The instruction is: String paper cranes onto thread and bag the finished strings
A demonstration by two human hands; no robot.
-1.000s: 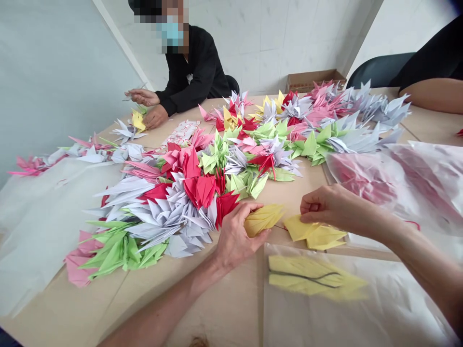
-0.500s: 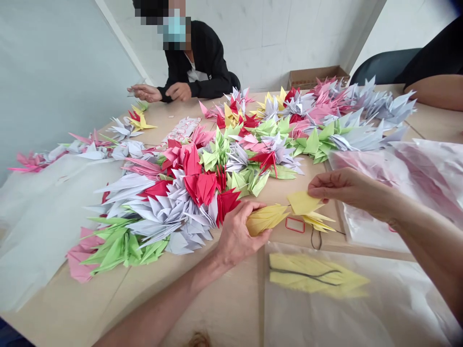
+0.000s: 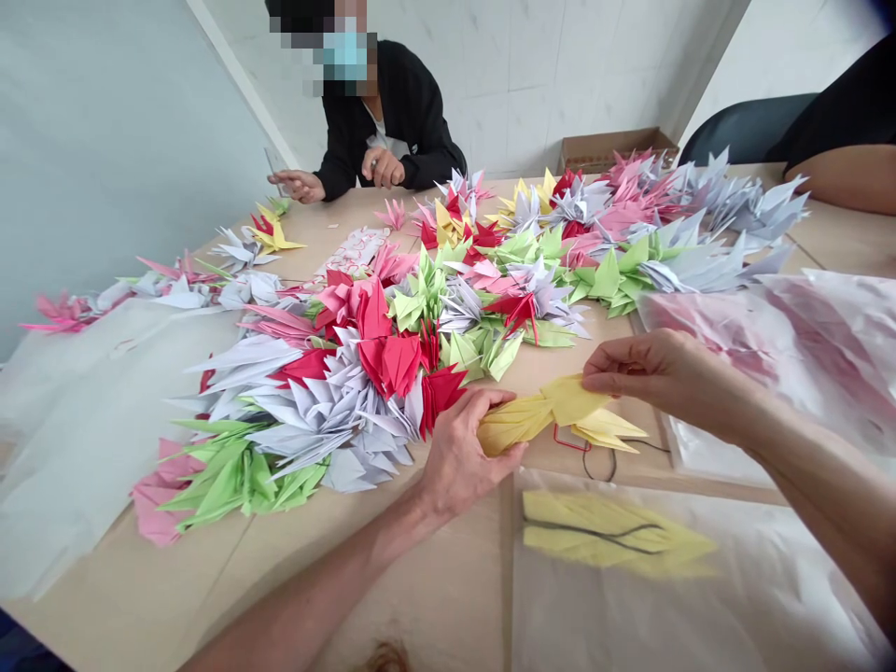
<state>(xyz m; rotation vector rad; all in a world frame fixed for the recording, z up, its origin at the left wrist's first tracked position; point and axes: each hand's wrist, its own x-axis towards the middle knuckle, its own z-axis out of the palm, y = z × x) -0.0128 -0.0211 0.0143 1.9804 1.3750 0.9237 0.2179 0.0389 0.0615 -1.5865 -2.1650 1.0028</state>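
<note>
In the middle, my left hand (image 3: pixel 466 462) is wrapped round a stack of folded yellow paper cranes (image 3: pixel 514 425). Its thumb and fingers close on the stack from the left. My right hand (image 3: pixel 662 378) pinches a single yellow paper crane (image 3: pixel 578 399) between thumb and fingertips, and this crane meets the right end of the stack. Below it, more yellow cranes (image 3: pixel 609 429) lie on the table beside a looped dark cord (image 3: pixel 586 467). A red-edged label (image 3: pixel 564 441) shows partly under the crane. How the cord runs through the cranes is hidden.
Piles of white, red, pink and green folded cranes (image 3: pixel 399 364) spread across the table (image 3: pixel 448 579). A clear bag (image 3: pixel 672 625) with yellow cranes lies in front; another bag (image 3: pixel 861 317) with pink ones is at right. Opposite sits a person (image 3: pixel 399 112) in black, handling something small.
My right hand has moved slightly left, bringing the yellow crane against the stack in my left hand. The loose cranes below shifted a little left. Across the table, the other person's hands moved.
</note>
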